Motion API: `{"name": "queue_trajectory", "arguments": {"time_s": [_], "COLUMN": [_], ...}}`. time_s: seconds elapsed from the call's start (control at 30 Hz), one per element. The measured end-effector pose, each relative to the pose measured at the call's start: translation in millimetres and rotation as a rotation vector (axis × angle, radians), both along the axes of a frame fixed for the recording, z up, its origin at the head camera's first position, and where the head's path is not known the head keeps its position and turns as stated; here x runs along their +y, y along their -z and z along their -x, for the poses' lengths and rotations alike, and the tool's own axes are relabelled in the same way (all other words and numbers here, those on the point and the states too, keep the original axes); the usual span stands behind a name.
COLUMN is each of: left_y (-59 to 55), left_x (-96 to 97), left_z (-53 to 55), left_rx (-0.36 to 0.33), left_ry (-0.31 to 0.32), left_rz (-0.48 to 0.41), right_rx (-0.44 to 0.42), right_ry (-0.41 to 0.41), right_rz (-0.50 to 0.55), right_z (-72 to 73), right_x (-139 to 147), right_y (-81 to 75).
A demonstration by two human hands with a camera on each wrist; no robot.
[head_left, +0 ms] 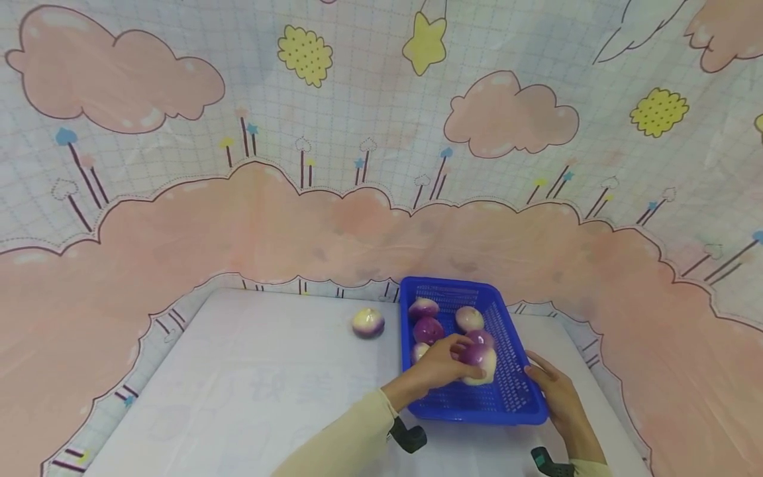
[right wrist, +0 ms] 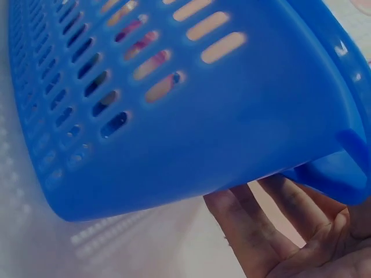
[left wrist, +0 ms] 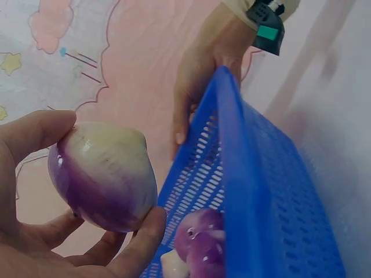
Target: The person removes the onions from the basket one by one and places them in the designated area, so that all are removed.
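My left hand [head_left: 440, 364] holds a purple-and-white turnip [head_left: 479, 361] over the blue plastic basket [head_left: 477, 417]. In the left wrist view, the thumb and fingertips wrap the turnip [left wrist: 107, 174] from both sides. My right hand [head_left: 559, 396] grips the basket's right side near the front corner. Seen from the right wrist, its fingers [right wrist: 249, 237] reach under the rim, close against the outer wall. Several more turnips lie inside the basket, among them a dark purple one [head_left: 428, 330] on the left and a paler one [head_left: 469, 319] at the back.
One more turnip [head_left: 368, 322] sits on the white table [head_left: 268, 377], left of the basket. Behind the table hangs a patterned cloth [head_left: 334, 232] with pink clouds and stars. Dark wrist-worn devices [head_left: 408, 436] show at both wrists.
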State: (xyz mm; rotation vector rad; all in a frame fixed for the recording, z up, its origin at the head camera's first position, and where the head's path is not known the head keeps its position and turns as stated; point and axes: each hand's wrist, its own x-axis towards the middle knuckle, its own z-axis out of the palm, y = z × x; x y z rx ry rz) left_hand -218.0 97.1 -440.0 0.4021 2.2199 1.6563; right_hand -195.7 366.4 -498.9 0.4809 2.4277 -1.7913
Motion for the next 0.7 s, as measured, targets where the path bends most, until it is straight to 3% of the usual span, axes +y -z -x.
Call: {"name": "queue_trajectory", "arguments": {"time_s": [0.7], "left_y": [-13.8], "left_x": [-47.4], "left_z": [5.3], "left_rx": [0.057], "left_ry": [0.039], "left_rz": [-0.107], "right_rx": [-0.003], "right_ry": [-0.012], "right_rz": [0.018], "right_z": [2.3], "right_x": [6.7], "right_y": [1.7]}}
